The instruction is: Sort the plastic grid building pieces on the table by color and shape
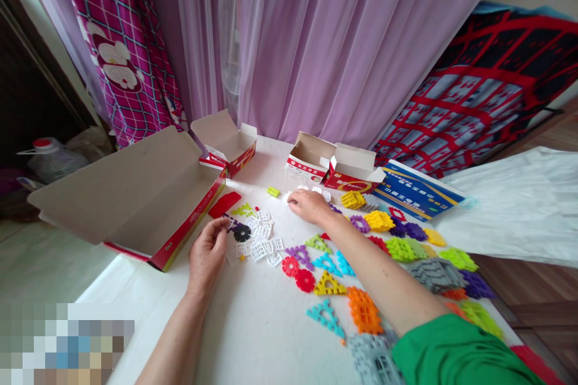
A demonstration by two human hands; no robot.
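My left hand (208, 252) is at the left of the loose pieces, its fingers curled and thumb close to them. Just past its fingertips lie a dark purple piece (233, 222) and a black toothed wheel (242, 233); whether the fingers pinch anything is unclear. White window-shaped pieces (259, 249) form a loose pile between my hands. My right hand (310, 206) reaches across the table, fingers bent and closed, with a small white piece (287, 196) at the fingertips. More white pieces (317, 192) are just beyond it, and a lime block (273, 191) lies to its left.
A large open box (180, 222) stands at left, smaller open boxes (241, 153) (311, 159) (354, 171) at the back. A blue printed box (418, 189) lies at right. Sorted triangles, red wheels (305, 280), orange windows (365, 311) and grey pieces (436, 277) spread under my right arm.
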